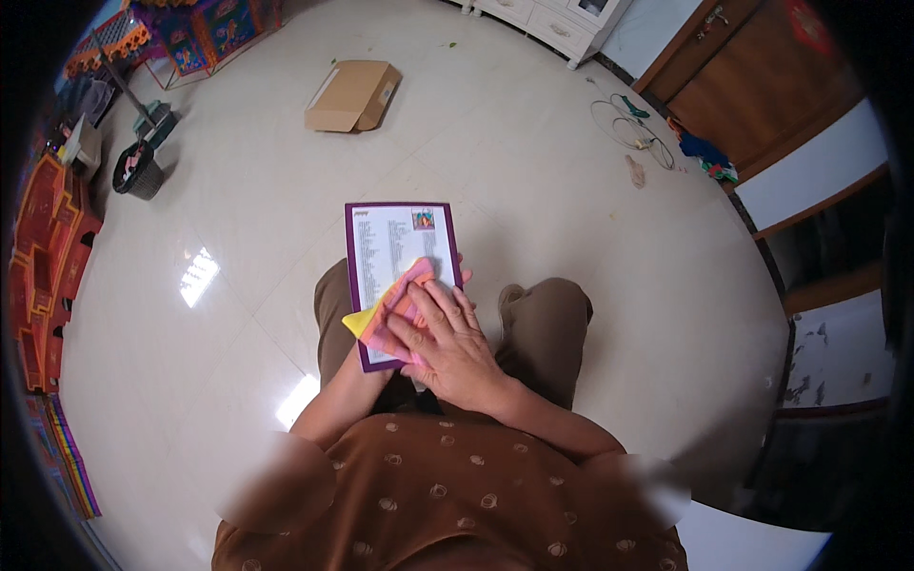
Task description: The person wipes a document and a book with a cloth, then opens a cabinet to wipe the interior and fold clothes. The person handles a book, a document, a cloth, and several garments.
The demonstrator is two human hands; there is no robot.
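Observation:
A flat rectangular board with a purple border and a white printed face (pixel 403 243) lies face up over my lap, with a small coloured picture near its upper right corner. My left hand (pixel 465 275) supports it from beneath; only fingertips show past the right edge, and the palm is hidden. On the lower part of the board, my right hand (pixel 446 342) presses a pink, orange and yellow cloth (pixel 378 328), its fingers spread over the fabric. The cloth's yellow corner sticks out past the board's left edge.
An open cardboard box (pixel 350 96) lies on the tiled floor ahead. At left are a black wastebasket (pixel 141 175), a dustpan (pixel 158 125) and red carved furniture (pixel 50 264). A coiled cable (pixel 632 132) lies at right, near a wooden door (pixel 757 78). White drawers (pixel 557 25) stand at the back.

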